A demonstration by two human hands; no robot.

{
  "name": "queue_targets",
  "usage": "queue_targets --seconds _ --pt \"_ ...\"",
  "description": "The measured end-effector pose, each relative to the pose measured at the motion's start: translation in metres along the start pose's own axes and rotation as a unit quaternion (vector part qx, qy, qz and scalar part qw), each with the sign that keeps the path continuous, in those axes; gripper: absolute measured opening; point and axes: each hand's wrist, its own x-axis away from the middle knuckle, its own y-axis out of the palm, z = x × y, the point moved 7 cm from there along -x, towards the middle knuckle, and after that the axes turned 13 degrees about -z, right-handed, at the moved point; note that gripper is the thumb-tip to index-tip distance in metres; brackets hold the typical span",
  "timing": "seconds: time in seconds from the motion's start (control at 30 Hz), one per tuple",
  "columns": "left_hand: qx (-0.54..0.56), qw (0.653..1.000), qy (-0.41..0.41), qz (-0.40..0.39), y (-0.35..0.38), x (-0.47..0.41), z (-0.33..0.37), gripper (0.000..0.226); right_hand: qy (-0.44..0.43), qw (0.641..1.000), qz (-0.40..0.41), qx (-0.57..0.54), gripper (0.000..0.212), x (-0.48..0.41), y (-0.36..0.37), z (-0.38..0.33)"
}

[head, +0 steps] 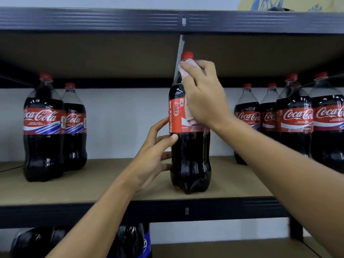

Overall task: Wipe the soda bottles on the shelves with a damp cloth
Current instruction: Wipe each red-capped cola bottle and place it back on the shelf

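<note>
A large cola bottle (189, 157) with a red cap and red label stands upright near the front of the middle shelf (111, 187). My left hand (154, 155) grips its left side just below the label. My right hand (202, 94) presses a pale pink cloth (190, 118) against the bottle's neck and upper right side; most of the cloth is hidden under the hand.
Two cola bottles (44, 131) stand at the shelf's left, several more (294, 120) at its right. The dark upper shelf beam (167, 19) runs just above the cap. Dark bottles (37, 241) sit on the lower shelf. A yellow box (279, 3) rests on top.
</note>
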Motion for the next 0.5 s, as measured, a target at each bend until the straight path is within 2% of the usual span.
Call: queue_targets --seconds 0.07,0.13,0.27,0.4,0.5 --pt "0.009 1.000 0.004 0.005 0.002 0.001 0.000 0.056 -0.044 0.999 0.020 0.025 0.040 0.031 0.011 -0.001" --pt "0.019 1.000 0.004 0.010 0.002 0.002 0.001 0.057 -0.035 0.999 -0.011 0.022 0.048 0.076 0.030 0.007" --pt "0.013 1.000 0.008 0.011 0.008 -0.001 0.003 0.059 -0.006 0.994 -0.078 -0.083 0.055 0.144 0.049 0.014" --pt "-0.002 1.000 0.017 0.015 0.014 -0.008 0.003 0.071 0.028 0.986 -0.050 -0.155 0.049 0.124 0.040 0.013" --pt "0.005 0.999 0.022 0.026 0.014 -0.014 0.002 0.079 0.043 0.989 -0.046 -0.136 0.054 0.079 0.029 0.015"
